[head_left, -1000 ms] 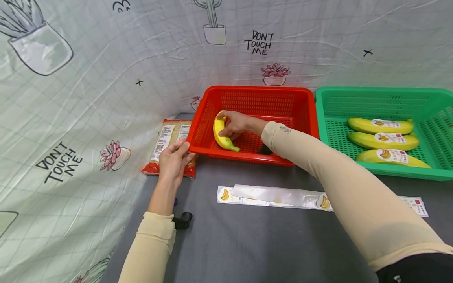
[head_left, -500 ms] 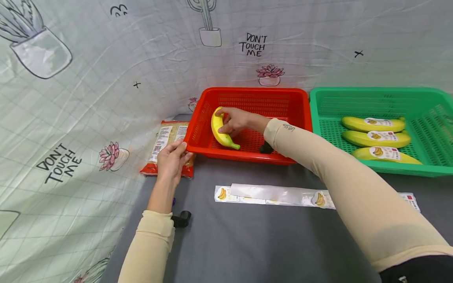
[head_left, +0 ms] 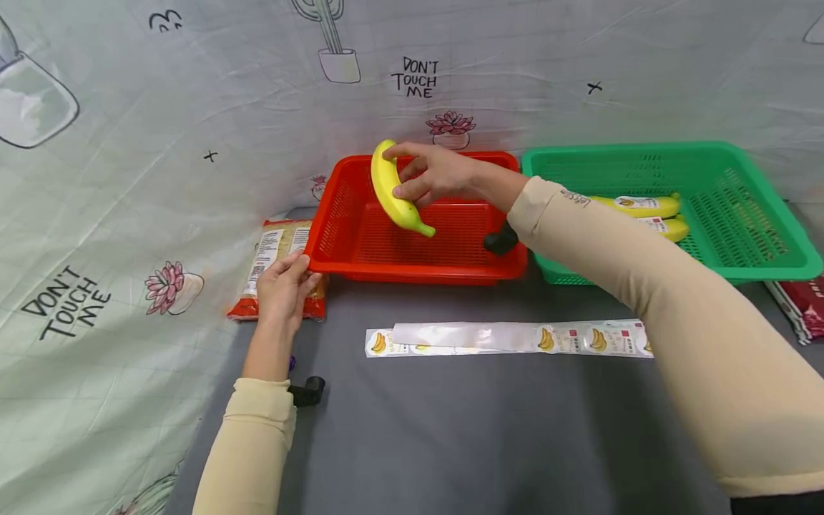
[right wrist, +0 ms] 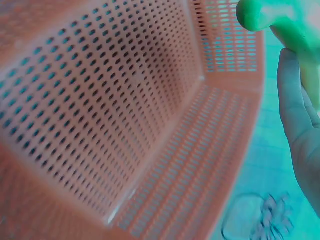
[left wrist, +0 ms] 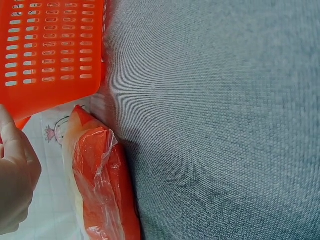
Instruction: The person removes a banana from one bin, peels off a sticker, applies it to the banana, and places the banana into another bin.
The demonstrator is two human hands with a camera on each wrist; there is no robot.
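Note:
My right hand [head_left: 444, 173] grips a yellow banana [head_left: 386, 187] between fingers and thumb, held up over the red basket [head_left: 412, 272], its stem end pointing down. In the right wrist view the banana's stem end [right wrist: 252, 15] shows above the thumb, and the basket's perforated floor [right wrist: 125, 95] has no fruit on it. My left hand [head_left: 281, 290] pinches the near left corner of the basket's rim. The left wrist view catches this hand [left wrist: 17, 175] at the basket's edge, near a plastic bag [left wrist: 102, 185].
A green basket [head_left: 772, 273] stands right of the red one, holding labelled bananas [head_left: 637, 204] partly hidden by the right sleeve. A strip of banana stickers [head_left: 470, 335] lies on the grey table in front. A dark red packet [head_left: 801, 304] lies at the right edge.
The right hand has lifted the banana from inside the red basket to above it. The left hand keeps its hold on the rim. The head view has shifted right.

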